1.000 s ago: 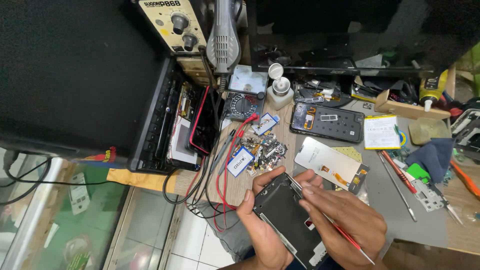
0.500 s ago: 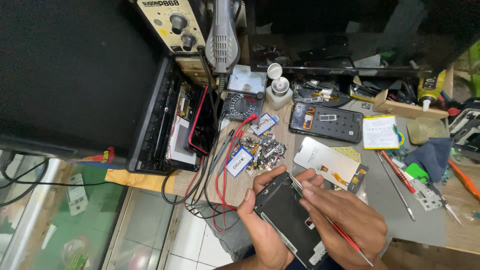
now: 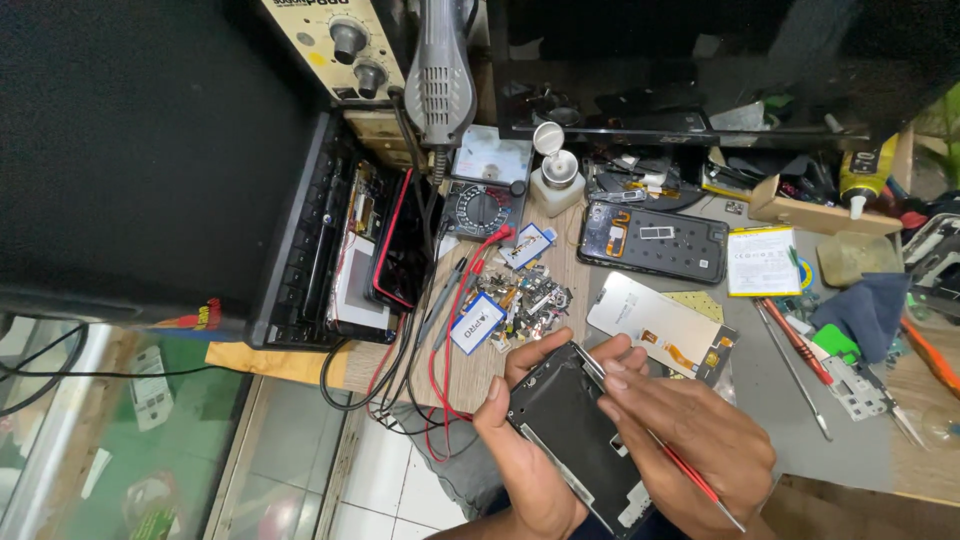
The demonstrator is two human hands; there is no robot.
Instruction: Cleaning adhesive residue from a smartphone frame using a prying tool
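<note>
My left hand (image 3: 525,455) grips a black phone frame (image 3: 575,440) from its left side, tilted over the near table edge. My right hand (image 3: 690,435) rests on the frame's right edge and holds a thin tool with a red shaft (image 3: 690,475), its metal tip (image 3: 588,362) at the frame's top corner. Just beyond the hands lies a white display panel with an orange flex cable (image 3: 660,325). A dark opened phone body (image 3: 652,240) lies farther back.
A pile of small metal parts (image 3: 535,295), a multimeter (image 3: 485,195) with red and black leads, a white bottle (image 3: 556,180), a battery (image 3: 762,260), screwdrivers (image 3: 795,345), a blue cloth (image 3: 865,310) and a hot-air station (image 3: 345,40) crowd the bench. A black case (image 3: 340,240) stands left.
</note>
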